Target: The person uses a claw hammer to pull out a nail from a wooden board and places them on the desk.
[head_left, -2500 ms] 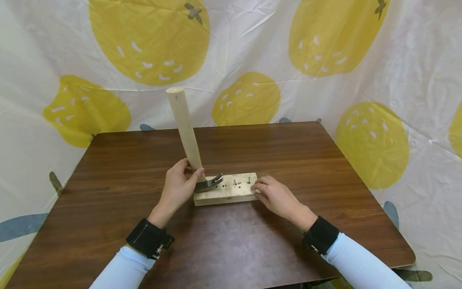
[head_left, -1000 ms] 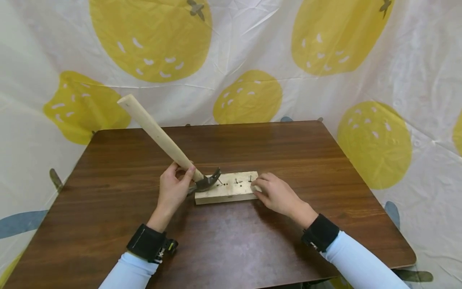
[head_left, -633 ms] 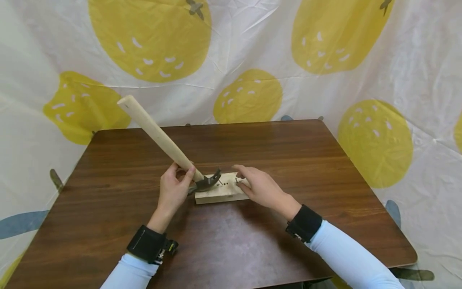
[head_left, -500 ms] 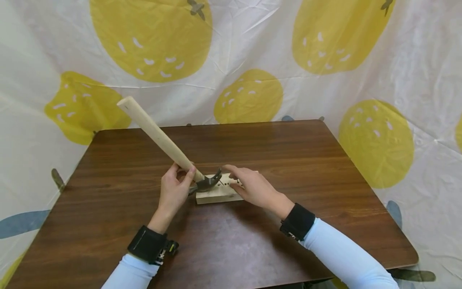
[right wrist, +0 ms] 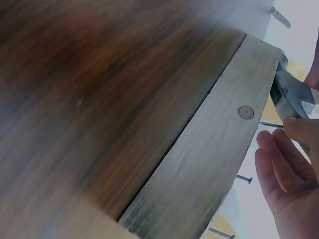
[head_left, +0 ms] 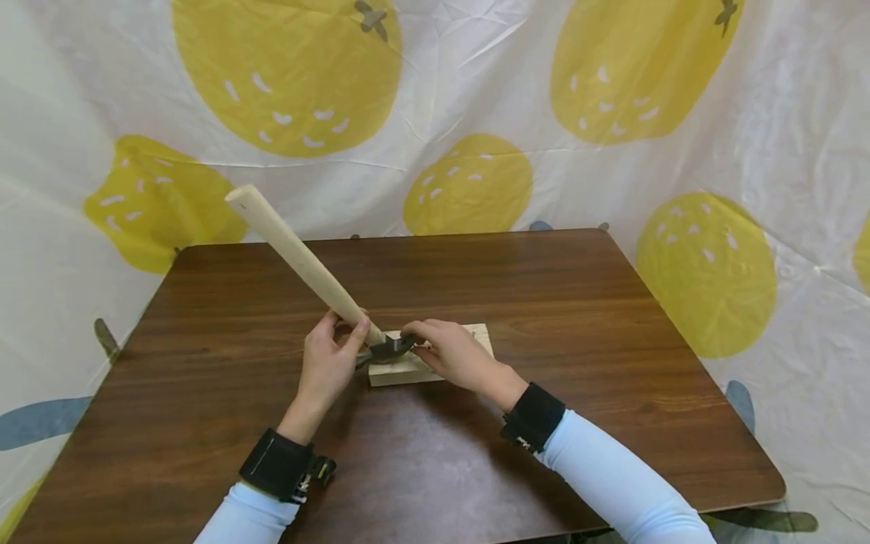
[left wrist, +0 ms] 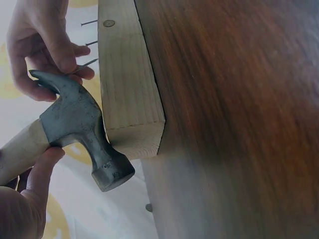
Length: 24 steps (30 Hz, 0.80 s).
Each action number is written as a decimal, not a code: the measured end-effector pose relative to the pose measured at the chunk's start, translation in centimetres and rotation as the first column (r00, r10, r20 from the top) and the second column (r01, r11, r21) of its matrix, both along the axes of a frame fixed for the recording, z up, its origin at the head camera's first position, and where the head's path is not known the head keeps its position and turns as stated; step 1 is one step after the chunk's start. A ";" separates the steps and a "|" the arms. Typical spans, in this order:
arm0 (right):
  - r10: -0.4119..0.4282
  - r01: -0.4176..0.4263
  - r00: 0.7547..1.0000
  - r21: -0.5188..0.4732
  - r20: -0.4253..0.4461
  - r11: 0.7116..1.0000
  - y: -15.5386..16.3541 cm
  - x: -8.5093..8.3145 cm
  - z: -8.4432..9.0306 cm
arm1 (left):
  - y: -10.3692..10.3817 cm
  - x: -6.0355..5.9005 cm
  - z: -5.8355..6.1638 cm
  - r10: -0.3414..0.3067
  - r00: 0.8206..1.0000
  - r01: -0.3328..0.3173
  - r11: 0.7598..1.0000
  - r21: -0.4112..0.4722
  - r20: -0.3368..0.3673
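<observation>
My left hand [head_left: 326, 366] pinches the wooden handle of a claw hammer [head_left: 299, 261] close below its metal head. The handle leans up to the left. In the left wrist view the hammer head [left wrist: 72, 112] lies against the wooden block [left wrist: 127, 74], its claw beside a slanted nail [left wrist: 89, 63]. Thumb and fingers of my right hand [head_left: 458, 355] pinch that nail at its outer end, right by the claw. The right wrist view shows the nail [right wrist: 271, 125] standing out of the block, its end hidden behind the thumb.
Two more nails, one nearer [right wrist: 244, 178] and one farther along [right wrist: 222, 233], stick out of the same face of the block. A round mark [right wrist: 245, 112] sits on its side. The block lies on a brown table [head_left: 204, 340] before a lemon-patterned curtain [head_left: 469, 91].
The hammer's handle has tilted to the left in my left hand, then stayed there. My right hand has left the block's right end and moved left to the nail at the claw.
</observation>
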State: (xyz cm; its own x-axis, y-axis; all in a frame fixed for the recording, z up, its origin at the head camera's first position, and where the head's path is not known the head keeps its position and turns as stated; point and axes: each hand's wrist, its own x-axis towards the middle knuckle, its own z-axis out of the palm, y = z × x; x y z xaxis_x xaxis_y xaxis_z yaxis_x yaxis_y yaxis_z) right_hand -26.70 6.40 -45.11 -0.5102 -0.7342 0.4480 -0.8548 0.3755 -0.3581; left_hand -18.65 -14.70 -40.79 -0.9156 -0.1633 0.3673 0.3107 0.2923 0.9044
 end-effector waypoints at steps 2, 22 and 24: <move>-0.002 0.002 1.000 -0.008 0.001 1.000 -0.2 0.0 0.0 | 0.0 0.0 0.0 -0.005 1.000 0.005 1.000 0.002 -0.001; -0.030 0.029 0.999 -0.039 -0.028 0.999 -0.3 -0.2 0.1 | -0.4 -1.0 -1.9 0.024 1.000 -0.024 0.999 -0.042 -0.007; -0.034 0.032 0.999 -0.045 -0.033 0.998 -0.2 -0.2 0.3 | -0.7 -1.7 -3.0 0.031 0.999 -0.032 0.998 -0.046 -0.009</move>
